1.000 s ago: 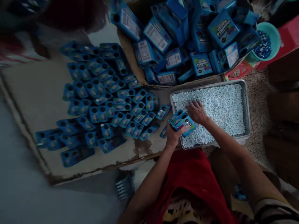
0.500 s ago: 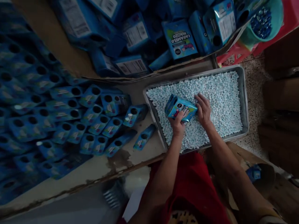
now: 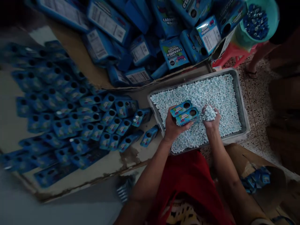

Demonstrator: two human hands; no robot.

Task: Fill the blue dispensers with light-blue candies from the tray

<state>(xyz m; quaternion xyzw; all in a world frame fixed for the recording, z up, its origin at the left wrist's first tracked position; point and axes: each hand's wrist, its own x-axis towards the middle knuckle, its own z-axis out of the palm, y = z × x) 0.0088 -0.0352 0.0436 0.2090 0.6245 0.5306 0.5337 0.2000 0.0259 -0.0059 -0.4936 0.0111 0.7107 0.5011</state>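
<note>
My left hand [image 3: 172, 126] grips two blue candy boxes [image 3: 187, 116] side by side, their dark round holes facing up. They are held above the metal tray [image 3: 244, 115], over its left part. Palm up and cupped, my right hand [image 3: 213, 122] carries a heap of small pale blue and white candies [image 3: 209, 113] just right of the boxes. More of the same loose candies [image 3: 217, 90] fill the tray beneath both hands.
Many blue boxes [image 3: 89, 131] stand in rows on the table to the left. A carton [image 3: 77, 67] of more boxes lies beyond. At upper right are a turquoise bucket [image 3: 273, 18] and a person's foot [image 3: 250, 70]. A lower carton [image 3: 236, 153] holds blue packets.
The boxes have turned so their holes face up, still in my left hand. My right hand has left them and now holds scooped candies. The view has shifted slightly.
</note>
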